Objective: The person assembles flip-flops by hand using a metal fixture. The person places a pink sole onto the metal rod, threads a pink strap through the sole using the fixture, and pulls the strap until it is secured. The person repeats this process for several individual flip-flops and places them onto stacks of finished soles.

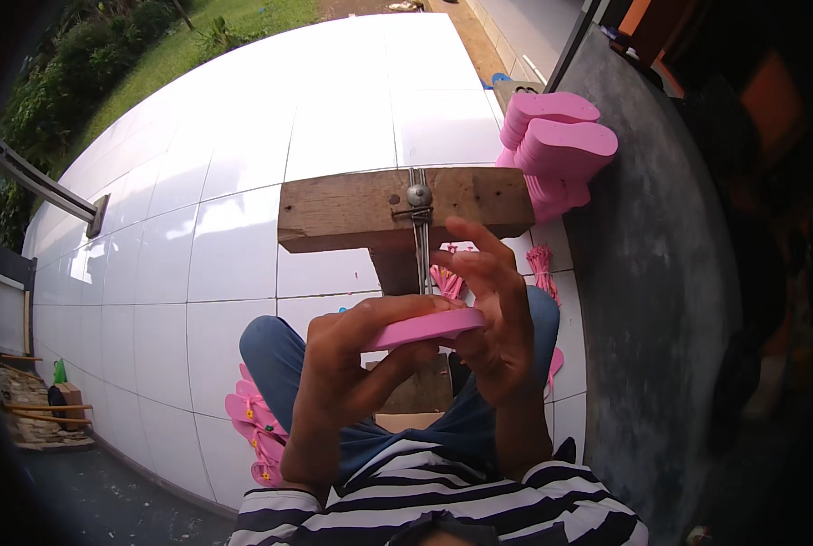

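A pink foam sandal sole [425, 329] is held almost edge-on above my lap. My left hand [338, 359] is closed on it, fingers along the top and thumb below. At the sole's right end my right hand [497, 318] grips with the thumb side, its upper fingers raised and apart. Just beyond, several thin metal rods [422, 246] are fixed by a round-headed bolt [418, 196] to a wooden beam [334, 209]. Behind the right fingers lies a bunch of pink sandal straps [447, 280], partly hidden.
Stacks of pink soles [566, 146] stand beyond the beam's right end. Another strap bundle [540, 273] lies by my right knee. Pink sandals with straps [259, 428] are piled by my left leg. White tiles [233, 264] spread left; a grey wall [643, 255] rises right.
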`<action>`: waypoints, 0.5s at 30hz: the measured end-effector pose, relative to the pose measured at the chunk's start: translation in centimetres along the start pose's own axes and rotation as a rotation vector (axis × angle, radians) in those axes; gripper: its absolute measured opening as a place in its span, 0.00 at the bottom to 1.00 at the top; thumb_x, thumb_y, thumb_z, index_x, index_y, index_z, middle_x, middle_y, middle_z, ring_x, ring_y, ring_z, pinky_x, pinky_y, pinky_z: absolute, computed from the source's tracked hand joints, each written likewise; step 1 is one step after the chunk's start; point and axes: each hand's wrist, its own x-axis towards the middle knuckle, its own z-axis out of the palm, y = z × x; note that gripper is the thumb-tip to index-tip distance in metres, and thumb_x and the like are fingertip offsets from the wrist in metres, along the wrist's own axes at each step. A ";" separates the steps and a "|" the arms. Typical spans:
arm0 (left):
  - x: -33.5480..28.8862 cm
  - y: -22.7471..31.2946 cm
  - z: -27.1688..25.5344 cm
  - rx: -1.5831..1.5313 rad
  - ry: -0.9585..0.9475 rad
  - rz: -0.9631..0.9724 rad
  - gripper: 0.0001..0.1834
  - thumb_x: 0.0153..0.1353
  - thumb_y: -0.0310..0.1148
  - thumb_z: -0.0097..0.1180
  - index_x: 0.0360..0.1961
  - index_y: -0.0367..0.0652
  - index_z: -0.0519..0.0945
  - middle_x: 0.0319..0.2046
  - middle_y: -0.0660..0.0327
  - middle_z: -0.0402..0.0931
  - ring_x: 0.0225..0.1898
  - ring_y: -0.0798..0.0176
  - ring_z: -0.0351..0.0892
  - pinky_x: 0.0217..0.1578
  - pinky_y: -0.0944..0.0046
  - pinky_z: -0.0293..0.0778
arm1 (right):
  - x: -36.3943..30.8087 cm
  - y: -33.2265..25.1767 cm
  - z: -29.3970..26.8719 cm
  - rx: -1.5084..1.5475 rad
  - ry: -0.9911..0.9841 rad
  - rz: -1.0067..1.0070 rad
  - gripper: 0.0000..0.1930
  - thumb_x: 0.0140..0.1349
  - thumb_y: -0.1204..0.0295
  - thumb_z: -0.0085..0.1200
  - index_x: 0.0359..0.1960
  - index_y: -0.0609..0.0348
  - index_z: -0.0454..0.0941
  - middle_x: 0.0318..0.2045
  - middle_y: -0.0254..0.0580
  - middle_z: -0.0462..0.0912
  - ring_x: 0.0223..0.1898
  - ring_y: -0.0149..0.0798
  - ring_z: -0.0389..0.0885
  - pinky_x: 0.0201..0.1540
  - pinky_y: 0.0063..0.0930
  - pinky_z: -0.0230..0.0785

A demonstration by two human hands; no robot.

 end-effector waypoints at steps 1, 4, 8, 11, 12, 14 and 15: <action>0.1 0.4 -0.4 0.016 -0.041 -0.026 0.16 0.52 0.26 0.69 0.43 0.39 0.81 0.36 0.55 0.85 0.39 0.58 0.87 0.39 0.65 0.80 | 0.5 0.4 -0.2 0.050 -0.085 -0.007 0.26 0.68 0.55 0.53 0.62 0.56 0.68 0.60 0.55 0.69 0.65 0.50 0.67 0.57 0.39 0.69; 1.0 1.3 -0.7 0.018 -0.075 -0.030 0.13 0.57 0.27 0.66 0.43 0.37 0.82 0.32 0.56 0.85 0.35 0.64 0.87 0.36 0.67 0.80 | 1.8 0.6 0.0 0.159 -0.217 -0.021 0.26 0.70 0.54 0.51 0.61 0.60 0.71 0.61 0.54 0.72 0.62 0.48 0.73 0.61 0.40 0.67; -0.4 0.7 1.0 0.188 0.119 0.024 0.11 0.60 0.29 0.64 0.43 0.38 0.82 0.30 0.56 0.84 0.33 0.66 0.85 0.35 0.68 0.78 | -0.1 1.0 0.9 0.209 -0.083 0.030 0.23 0.72 0.57 0.49 0.58 0.62 0.73 0.52 0.49 0.81 0.53 0.38 0.80 0.56 0.31 0.72; -0.5 0.9 1.9 0.256 0.193 0.071 0.11 0.61 0.30 0.63 0.44 0.37 0.82 0.28 0.57 0.83 0.31 0.67 0.84 0.32 0.68 0.77 | -0.2 1.6 1.3 0.173 0.011 0.027 0.20 0.72 0.59 0.49 0.55 0.61 0.76 0.47 0.44 0.83 0.46 0.32 0.83 0.50 0.28 0.75; -1.4 0.9 2.2 0.245 0.206 0.056 0.11 0.62 0.30 0.63 0.44 0.37 0.82 0.28 0.57 0.83 0.30 0.68 0.84 0.32 0.69 0.77 | -1.2 0.7 1.5 0.117 0.033 0.076 0.19 0.72 0.59 0.49 0.55 0.61 0.76 0.46 0.44 0.84 0.44 0.33 0.83 0.48 0.28 0.76; -1.8 0.9 2.3 0.233 0.222 0.050 0.12 0.62 0.30 0.62 0.45 0.37 0.81 0.27 0.56 0.83 0.30 0.68 0.84 0.31 0.69 0.76 | -1.6 -1.3 1.7 0.010 0.082 0.146 0.18 0.72 0.60 0.49 0.54 0.60 0.77 0.43 0.44 0.84 0.40 0.33 0.84 0.44 0.28 0.78; -3.8 2.7 2.7 0.345 0.227 0.083 0.12 0.60 0.31 0.64 0.42 0.36 0.83 0.27 0.56 0.84 0.27 0.68 0.84 0.29 0.69 0.77 | -3.6 -2.6 2.0 -0.059 0.053 -0.063 0.19 0.71 0.58 0.51 0.50 0.61 0.78 0.42 0.47 0.85 0.41 0.37 0.86 0.43 0.30 0.79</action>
